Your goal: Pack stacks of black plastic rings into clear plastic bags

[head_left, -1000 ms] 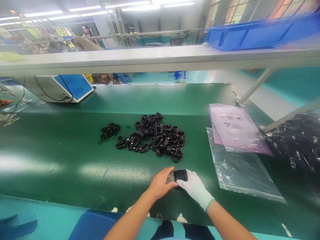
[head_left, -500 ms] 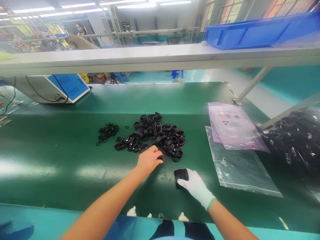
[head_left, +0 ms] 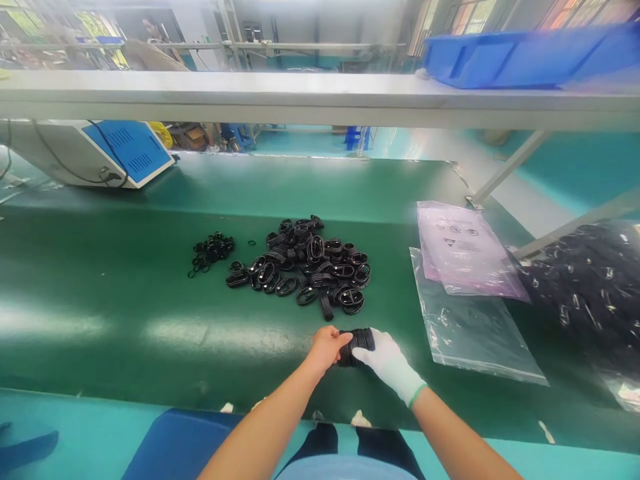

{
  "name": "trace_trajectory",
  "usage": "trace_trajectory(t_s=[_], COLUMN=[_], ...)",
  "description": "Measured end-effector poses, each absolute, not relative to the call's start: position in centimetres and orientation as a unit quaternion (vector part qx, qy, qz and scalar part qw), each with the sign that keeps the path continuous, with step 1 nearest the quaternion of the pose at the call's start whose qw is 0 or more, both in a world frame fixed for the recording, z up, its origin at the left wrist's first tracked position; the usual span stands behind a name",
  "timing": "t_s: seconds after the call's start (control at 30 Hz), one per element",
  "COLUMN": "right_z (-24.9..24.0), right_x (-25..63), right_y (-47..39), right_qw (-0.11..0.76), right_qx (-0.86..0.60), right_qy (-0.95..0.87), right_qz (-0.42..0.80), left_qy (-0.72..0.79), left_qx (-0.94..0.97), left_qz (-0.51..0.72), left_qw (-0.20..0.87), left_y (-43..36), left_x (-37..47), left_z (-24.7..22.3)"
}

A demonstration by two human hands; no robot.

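Note:
A row of coiled black cables [head_left: 356,345] is held between both hands, low over the green bench near its front edge. My bare left hand [head_left: 328,348] is closed on the row's left end, thumb on the near side. On the right end, my right hand [head_left: 387,360], in a white glove with a green cuff, grips the coils. Just beyond lies a loose pile of coiled black cables [head_left: 316,250]. Left of it sits a smaller heap of small black rings [head_left: 214,247], with one single ring [head_left: 251,243] between the two.
Clear and pinkish plastic bags [head_left: 475,250] lie flat at the right, beside a large bag of black items [head_left: 585,287]. A blue-and-grey machine [head_left: 127,150] stands back left. Overhead runs a white shelf [head_left: 250,100] carrying a blue bin [head_left: 500,57].
My left hand has come from the pile's front edge toward me and right, meeting the row in my right hand. The held row is longer. The camera view has tilted slightly down.

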State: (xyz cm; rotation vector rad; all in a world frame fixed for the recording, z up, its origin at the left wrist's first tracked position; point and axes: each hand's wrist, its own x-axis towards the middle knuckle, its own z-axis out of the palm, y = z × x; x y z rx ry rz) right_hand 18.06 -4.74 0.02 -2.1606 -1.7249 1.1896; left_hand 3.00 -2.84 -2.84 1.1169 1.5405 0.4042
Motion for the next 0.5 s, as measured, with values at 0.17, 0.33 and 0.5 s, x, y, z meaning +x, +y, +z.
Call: trace_trajectory(t_s=[0.17,0.33,0.5], right_z=[0.3,0.6,0.6], right_x=[16.9,16.2,16.2], right_y=[-4.8,-4.8,-4.7], right_qw=[0.035,0.014,0.015], right_qx=[-0.758,-0.772,-0.772], right_qy=[-0.535,-0.513,-0.511], right_qz=[0.373,0.375,0.378], left_qy=[0.673,0.693,0.769], left_qx=[0.489,0.544,0.555], left_qz=[0.174,0.199,0.134], left_qw=[0.527,0.428,0.286], left_y=[-3.2,-2.0,0.9], left_x=[3.6,0.9,-1.4], left_z=[-3.0,-1.3,0.3])
